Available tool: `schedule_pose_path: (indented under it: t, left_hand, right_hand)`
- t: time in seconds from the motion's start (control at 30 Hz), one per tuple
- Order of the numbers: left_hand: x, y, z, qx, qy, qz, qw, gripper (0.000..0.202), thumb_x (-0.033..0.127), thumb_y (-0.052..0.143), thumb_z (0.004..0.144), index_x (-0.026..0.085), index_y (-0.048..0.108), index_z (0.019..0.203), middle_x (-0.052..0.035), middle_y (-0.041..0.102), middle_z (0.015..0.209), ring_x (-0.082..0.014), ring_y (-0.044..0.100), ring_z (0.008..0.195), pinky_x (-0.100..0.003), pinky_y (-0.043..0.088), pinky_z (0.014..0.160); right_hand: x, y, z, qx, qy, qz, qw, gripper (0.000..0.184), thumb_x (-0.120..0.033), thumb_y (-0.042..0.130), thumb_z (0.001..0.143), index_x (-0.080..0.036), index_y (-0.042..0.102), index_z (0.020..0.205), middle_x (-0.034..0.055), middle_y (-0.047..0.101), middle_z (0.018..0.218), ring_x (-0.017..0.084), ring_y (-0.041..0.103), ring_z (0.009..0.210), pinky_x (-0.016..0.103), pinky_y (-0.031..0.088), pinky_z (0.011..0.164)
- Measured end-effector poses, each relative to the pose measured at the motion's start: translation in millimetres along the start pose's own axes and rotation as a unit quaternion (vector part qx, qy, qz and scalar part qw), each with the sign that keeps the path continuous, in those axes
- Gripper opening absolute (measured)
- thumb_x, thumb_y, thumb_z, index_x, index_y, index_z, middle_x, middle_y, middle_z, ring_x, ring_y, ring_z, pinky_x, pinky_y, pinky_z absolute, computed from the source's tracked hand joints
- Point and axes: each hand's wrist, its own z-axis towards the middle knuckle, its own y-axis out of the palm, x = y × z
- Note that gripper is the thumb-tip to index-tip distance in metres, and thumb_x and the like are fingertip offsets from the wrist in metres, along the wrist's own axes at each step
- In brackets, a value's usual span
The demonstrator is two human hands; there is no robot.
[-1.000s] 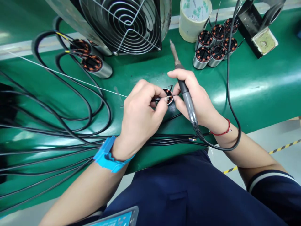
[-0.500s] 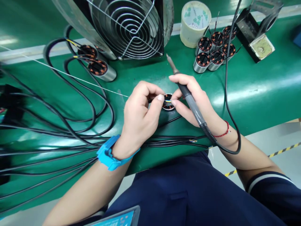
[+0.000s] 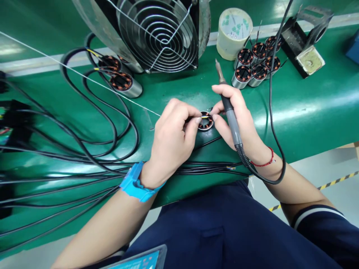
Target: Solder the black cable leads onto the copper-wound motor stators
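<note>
My left hand pinches the end of a black cable above a motor stator. Thin coloured wires, one of them yellow, stick out past those fingertips across the stator's ring. A soldering iron rests in my right hand, its tip pointing up and away from the stator. My right thumb and a finger also pinch together at the far end of the coloured wires; what exactly lies between them is too small to make out. Copper windings show around the ring, partly covered by my fingers.
A fan stands at the back. Several stators sit near a tape roll and an iron stand. Two wired stators stand left. Black cables cross the green bench; a thin whitish strand slants toward my left hand.
The whole view has shifted slightly. The iron has tilted more upright in my right hand. Both hands stay at the stator, and the coloured wires between my fingertips have moved a little.
</note>
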Motion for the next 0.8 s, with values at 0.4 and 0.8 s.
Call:
schedule_pose_path:
  t: [0.4, 0.8]
  left_hand:
    - [-10, 9.0, -4, 0.073, 0.015, -0.031, 0.997, 0.011, 0.019, 0.061, 0.098, 0.024, 0.058, 0.088, 0.0001, 0.061, 0.083, -0.0178, 0.059, 0.079, -0.035, 0.047, 0.071]
    - [0, 4.6, -3, 0.035, -0.012, -0.009, 0.999, 0.014, 0.019, 0.058, 0.097, 0.026, 0.057, 0.085, -0.0013, 0.065, 0.082, -0.0198, 0.062, 0.081, -0.038, 0.053, 0.076]
  right_hand:
    - [5, 4, -5, -0.01, 0.028, 0.039, 0.999, 0.05, -0.018, 0.06, 0.091, -0.026, 0.046, 0.138, -0.002, 0.069, 0.095, 0.016, 0.069, 0.081, 0.034, 0.062, 0.084]
    - [2, -5, 0, -0.023, 0.063, 0.034, 0.997, 0.048, -0.019, 0.062, 0.088, -0.03, 0.049, 0.133, -0.0042, 0.066, 0.082, 0.019, 0.066, 0.076, 0.035, 0.062, 0.08]
